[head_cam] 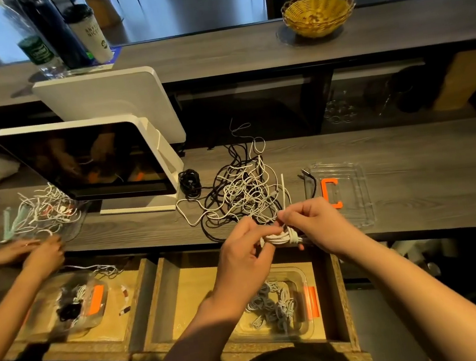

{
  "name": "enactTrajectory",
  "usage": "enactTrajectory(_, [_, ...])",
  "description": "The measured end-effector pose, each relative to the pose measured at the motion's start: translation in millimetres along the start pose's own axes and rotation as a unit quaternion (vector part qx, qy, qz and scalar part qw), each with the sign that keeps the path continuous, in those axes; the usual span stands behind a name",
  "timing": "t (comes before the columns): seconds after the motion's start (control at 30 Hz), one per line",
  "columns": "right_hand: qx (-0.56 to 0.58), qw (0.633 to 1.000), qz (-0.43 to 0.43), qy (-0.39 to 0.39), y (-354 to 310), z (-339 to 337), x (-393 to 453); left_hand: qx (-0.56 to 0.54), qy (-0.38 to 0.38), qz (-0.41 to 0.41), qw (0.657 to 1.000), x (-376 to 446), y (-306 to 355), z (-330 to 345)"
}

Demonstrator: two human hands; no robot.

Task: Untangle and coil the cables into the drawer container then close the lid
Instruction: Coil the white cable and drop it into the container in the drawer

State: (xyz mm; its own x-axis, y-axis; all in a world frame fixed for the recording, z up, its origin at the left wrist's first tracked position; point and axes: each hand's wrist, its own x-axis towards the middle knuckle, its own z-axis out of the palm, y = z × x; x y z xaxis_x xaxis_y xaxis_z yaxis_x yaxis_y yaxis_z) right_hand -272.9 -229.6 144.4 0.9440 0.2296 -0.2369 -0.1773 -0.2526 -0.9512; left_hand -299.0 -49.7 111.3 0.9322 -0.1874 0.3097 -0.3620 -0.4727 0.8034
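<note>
A white coiled cable bundle (pixel 283 238) hangs over the counter's front edge between both hands. My left hand (pixel 244 257) grips its left end. My right hand (pixel 315 224) pinches the cable's free end, which sticks upward, at the wrap around the coil. Behind them a tangle of white and black cables (pixel 241 189) lies on the counter. A small black coil (pixel 189 181) sits beside it. The clear container (pixel 301 277) with an orange latch stands in the open drawer (pixel 339 297) below, holding several coiled grey cables. Its clear lid (pixel 352 193) with an orange clip lies on the counter to the right.
Another person's hands (pixel 36 253) work at the left beside a second white cable tangle (pixel 45 211); a second container (pixel 75 302) sits in their drawer. A white screen (pixel 87 162) stands at the left. A wicker basket (pixel 318 13) and cups sit on the upper ledge.
</note>
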Motion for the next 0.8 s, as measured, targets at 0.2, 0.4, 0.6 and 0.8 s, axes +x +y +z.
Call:
enactTrajectory(0.2, [-0.114, 0.992, -0.038, 0.029, 0, -1, -3, -0.340, -0.027, -0.393, 0.854, 12, 20, -11])
enactTrajectory(0.4, [-0.240, 0.966, -0.086, 0.037, -7, 1, -6, -0.361, -0.126, -0.443, 0.811, 18, 24, -14])
enactTrajectory(0.6, [-0.242, 0.968, -0.046, 0.053, -13, -1, -2, -0.144, -0.108, -0.263, 0.948, 18, 25, -10])
enactTrajectory(0.8, [-0.227, 0.974, -0.016, -0.023, -11, -3, 1, 0.050, 0.017, -0.084, 0.995, 14, 23, 0])
